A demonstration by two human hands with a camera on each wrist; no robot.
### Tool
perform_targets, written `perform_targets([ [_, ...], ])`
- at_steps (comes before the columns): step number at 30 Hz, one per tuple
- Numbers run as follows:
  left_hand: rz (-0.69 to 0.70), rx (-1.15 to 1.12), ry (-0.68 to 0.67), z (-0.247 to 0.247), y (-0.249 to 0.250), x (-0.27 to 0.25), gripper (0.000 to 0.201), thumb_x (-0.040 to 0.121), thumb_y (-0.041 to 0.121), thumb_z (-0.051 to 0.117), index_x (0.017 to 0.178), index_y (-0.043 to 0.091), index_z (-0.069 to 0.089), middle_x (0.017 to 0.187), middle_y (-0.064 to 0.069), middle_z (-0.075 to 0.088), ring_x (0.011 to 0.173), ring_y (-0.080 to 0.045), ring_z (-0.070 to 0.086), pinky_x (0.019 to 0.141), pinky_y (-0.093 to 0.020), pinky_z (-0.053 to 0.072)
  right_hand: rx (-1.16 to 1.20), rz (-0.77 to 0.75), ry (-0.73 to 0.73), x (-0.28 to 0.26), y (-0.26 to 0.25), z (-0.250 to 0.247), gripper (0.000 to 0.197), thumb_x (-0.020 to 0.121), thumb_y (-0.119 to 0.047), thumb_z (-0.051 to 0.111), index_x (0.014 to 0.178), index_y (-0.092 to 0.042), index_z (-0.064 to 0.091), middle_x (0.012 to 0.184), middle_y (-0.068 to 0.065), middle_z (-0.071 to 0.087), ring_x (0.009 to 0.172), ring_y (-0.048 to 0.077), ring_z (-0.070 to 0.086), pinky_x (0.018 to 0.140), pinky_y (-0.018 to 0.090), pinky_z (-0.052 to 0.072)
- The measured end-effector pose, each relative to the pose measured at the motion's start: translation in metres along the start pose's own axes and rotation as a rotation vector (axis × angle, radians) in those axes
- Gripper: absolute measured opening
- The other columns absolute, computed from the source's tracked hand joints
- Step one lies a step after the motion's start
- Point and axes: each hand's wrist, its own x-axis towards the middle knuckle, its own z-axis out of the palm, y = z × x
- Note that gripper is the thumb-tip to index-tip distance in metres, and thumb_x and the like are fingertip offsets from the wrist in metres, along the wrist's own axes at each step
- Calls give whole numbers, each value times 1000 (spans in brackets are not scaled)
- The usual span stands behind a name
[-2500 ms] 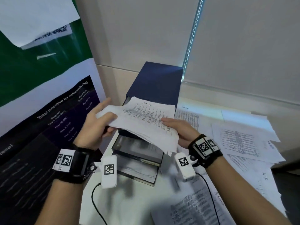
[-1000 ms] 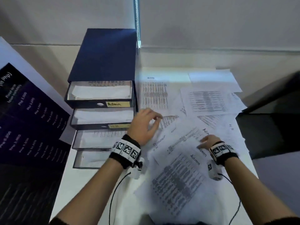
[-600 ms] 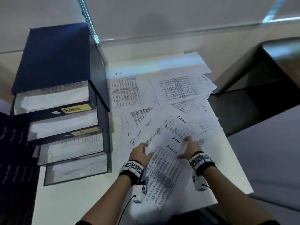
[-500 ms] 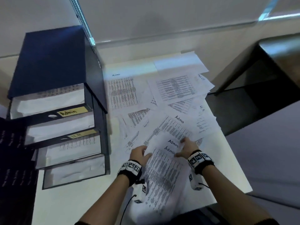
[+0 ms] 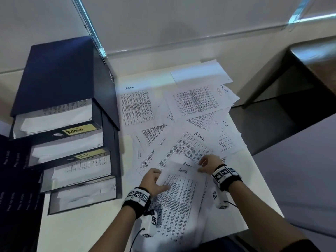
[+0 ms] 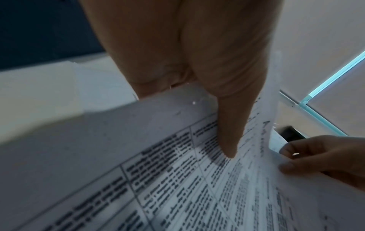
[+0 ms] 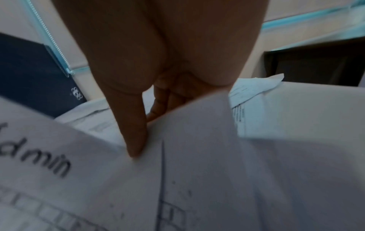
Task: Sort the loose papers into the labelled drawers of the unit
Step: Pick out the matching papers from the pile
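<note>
A printed sheet headed "Admin" (image 5: 179, 193) is lifted off the paper pile at the table's near edge. My left hand (image 5: 154, 181) pinches its left top corner, thumb on top (image 6: 227, 137). My right hand (image 5: 207, 163) pinches the right top corner, thumb on the page (image 7: 134, 137) and fingers curled beneath. The dark blue drawer unit (image 5: 60, 84) stands at the left with several drawers pulled out, the top one labelled "Admin" (image 5: 79, 130), the one below it "HR" (image 5: 87, 154). Paper lies in each open drawer.
Many loose printed sheets (image 5: 192, 100) cover the white table (image 5: 85, 230), some marked "Admin" (image 5: 136, 106) or "HR" (image 5: 226, 137). A dark side table (image 5: 300, 73) stands to the right. A bead blind cord (image 5: 89, 24) hangs behind the unit. A dark poster (image 5: 14, 179) is at far left.
An earlier sheet went into the top drawer; both hands then came down to the pile and took hold of the top "Admin" sheet, which now lifts off the table.
</note>
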Motion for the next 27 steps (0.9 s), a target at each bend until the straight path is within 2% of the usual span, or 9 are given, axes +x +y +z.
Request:
perform_targets([
  [4,1,-198,98,0,8,-4,71,63,67,82,115,23,63,107,8,72,98,-9,68,89,-35,57,302,-140,-14,3,-15,-29,26,71,-23,87,94,-25,76,91,-3,72,86,14,67,81,27,52],
  [8,13,-442,230,-14,22,0,71,71,59,79,125,20,54,119,9,67,110,-3,61,102,-32,47,557,-261,-61,-6,-39,-62,26,67,-20,89,91,-17,78,89,2,77,86,15,72,86,23,53],
  [11,0,-459,221,-25,36,-2,52,74,51,82,107,18,61,102,9,69,100,-11,64,94,-30,46,642,-327,-76,-11,-54,-79,22,69,-13,88,87,-10,77,86,4,77,81,10,72,78,16,51],
  [13,-8,-396,242,-32,34,2,49,71,49,85,99,15,63,95,2,72,93,-18,67,88,-32,50,578,-361,-35,-9,-58,-87,19,74,-22,85,90,-14,78,87,1,77,84,11,72,80,19,53],
  [15,-17,-321,224,-38,25,9,57,68,48,89,107,12,68,101,-2,75,96,-22,70,89,-40,56,313,-313,21,0,-55,-93,27,82,-38,76,103,-21,76,96,2,76,92,14,70,86,24,53],
  [17,-4,-266,186,-38,18,9,33,73,24,89,99,12,73,94,-3,77,91,-24,73,84,-44,60,-70,-197,-17,10,-46,-92,44,87,-54,63,114,-20,71,108,1,72,99,17,66,89,28,51],
  [19,-32,-212,180,-35,9,10,28,74,8,86,98,12,74,92,-4,77,89,-26,73,83,-44,60,-268,-65,-141,15,-31,-82,58,89,-59,58,119,-10,67,111,3,71,99,20,66,88,30,51],
  [22,-78,-184,129,-28,-3,10,29,73,9,86,99,14,72,93,-4,76,90,-25,73,83,-43,60,-190,33,-160,18,-7,-62,53,89,-45,65,122,-3,63,99,8,75,84,20,69,75,25,50],
  [27,-89,-188,60,-17,-10,10,26,75,30,86,93,16,75,83,-1,77,78,-20,72,73,-38,61,194,39,61,22,5,-50,37,70,-36,86,91,-7,76,85,6,73,73,17,65,62,21,45],
])
